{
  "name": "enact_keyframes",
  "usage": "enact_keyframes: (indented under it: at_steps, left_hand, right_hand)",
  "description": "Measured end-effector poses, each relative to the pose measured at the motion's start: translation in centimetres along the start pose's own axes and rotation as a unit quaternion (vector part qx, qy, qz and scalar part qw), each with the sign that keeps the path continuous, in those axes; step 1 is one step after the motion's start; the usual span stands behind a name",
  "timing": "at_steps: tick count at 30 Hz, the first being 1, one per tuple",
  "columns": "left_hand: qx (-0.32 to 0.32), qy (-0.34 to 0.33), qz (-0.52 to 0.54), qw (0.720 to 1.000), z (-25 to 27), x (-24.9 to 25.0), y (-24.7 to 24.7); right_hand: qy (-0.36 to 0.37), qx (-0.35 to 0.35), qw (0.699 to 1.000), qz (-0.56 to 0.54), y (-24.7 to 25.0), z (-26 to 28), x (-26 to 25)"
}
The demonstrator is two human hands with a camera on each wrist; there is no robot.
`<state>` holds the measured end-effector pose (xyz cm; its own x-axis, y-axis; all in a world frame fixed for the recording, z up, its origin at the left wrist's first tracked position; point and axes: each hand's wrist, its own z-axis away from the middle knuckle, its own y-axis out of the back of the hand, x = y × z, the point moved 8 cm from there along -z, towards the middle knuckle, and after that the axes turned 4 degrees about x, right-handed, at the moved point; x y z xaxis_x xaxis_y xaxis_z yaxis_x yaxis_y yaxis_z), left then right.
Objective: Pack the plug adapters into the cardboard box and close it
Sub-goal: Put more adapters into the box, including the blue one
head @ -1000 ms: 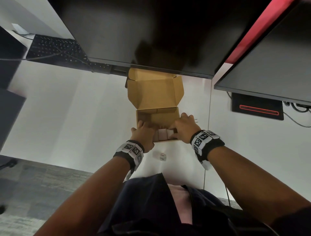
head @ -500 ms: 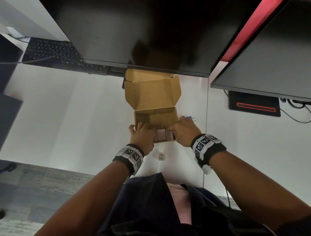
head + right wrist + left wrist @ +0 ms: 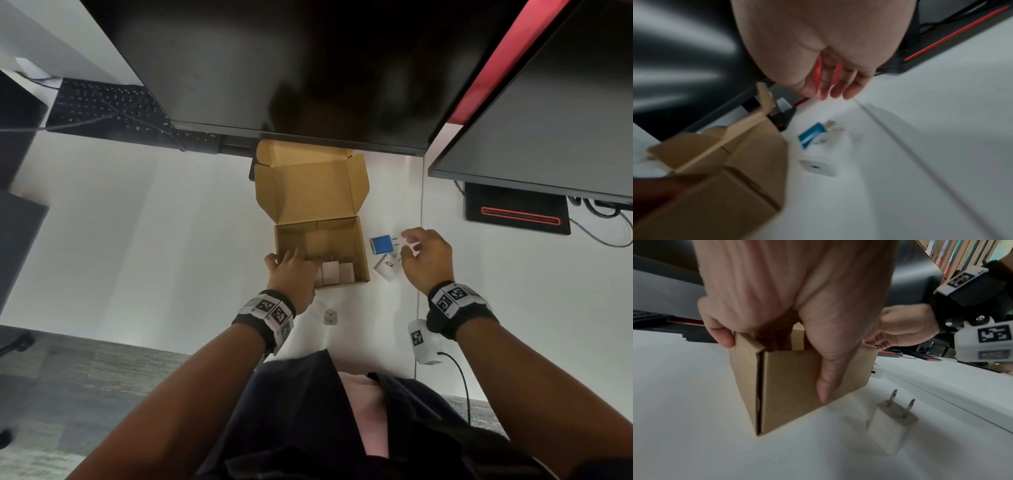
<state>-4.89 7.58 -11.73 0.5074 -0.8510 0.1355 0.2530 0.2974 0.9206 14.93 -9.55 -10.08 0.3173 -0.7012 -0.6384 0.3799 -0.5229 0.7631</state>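
Packing step, midway by the look of it. Left to right, all placed relative to the box (image 3: 322, 253).

Left hand (image 3: 291, 270) grasps the box's near-left corner, fingers curled over the rim into it, thumb down the outer front wall in the left wrist view. The box is plain brown corrugated card, square, lid standing open on its far side. Two or three pale blocky adapters (image 3: 330, 272) sit against its near wall.

A small white two-pin adapter (image 3: 331, 317) lies just near of the box on the smooth white desk (image 3: 137, 240).

Right of the box, close together: a blue-faced adapter (image 3: 381, 244) and a white cube adapter (image 3: 388, 269), prongs pointing away from the box.

Right hand (image 3: 426, 258) hovers beside those two, fingers loosely spread, holding nothing.

Next move probably: pinch one of the pair, lift it over the box's right wall. Smooth hard plastic, so grip on the flat sides.
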Motion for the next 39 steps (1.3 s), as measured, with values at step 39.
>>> enact_keyframes:
  at_steps: [39]
  left_hand:
    - [-0.037,0.243,0.422,0.873,-2.5,-6.1,-0.9]
  right_hand:
    - [0.056,-0.129,0.99,0.022,-10.4,0.1,-10.1]
